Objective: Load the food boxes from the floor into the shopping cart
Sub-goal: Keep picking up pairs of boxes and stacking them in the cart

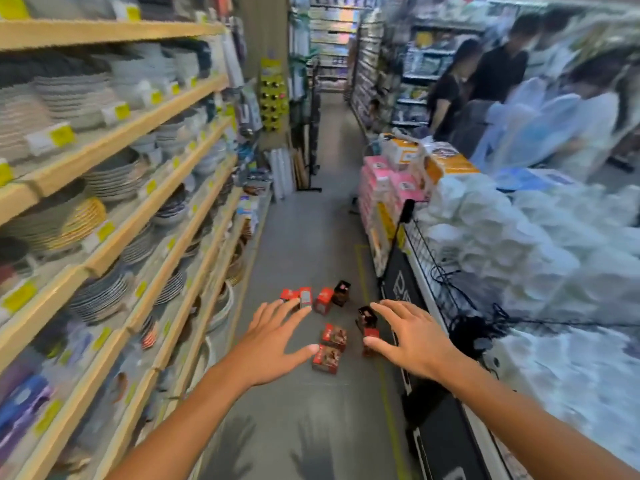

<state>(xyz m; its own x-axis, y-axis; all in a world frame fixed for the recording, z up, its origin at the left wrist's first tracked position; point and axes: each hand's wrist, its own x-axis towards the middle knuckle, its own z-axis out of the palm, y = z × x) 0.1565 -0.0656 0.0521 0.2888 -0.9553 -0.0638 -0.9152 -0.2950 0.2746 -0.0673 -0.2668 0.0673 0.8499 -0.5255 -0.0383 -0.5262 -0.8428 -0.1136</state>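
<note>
Spreading wide, the fingers of the left hand point(273, 341) and right hand point(412, 337) grip nothing, palms down, both bare arms stretched forward over the grey floor point(311, 427). Small red food boxes point(332, 336) lie scattered on it between and beyond the fingertips, partly hidden by them. Blur smears the plate shelves point(114, 188) left and white bagged goods point(519, 237) right.

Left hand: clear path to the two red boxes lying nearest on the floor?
Probably yes. The left hand is open and empty, the two red boxes lie beside its thumb, and nothing lies between them on the floor.
</note>
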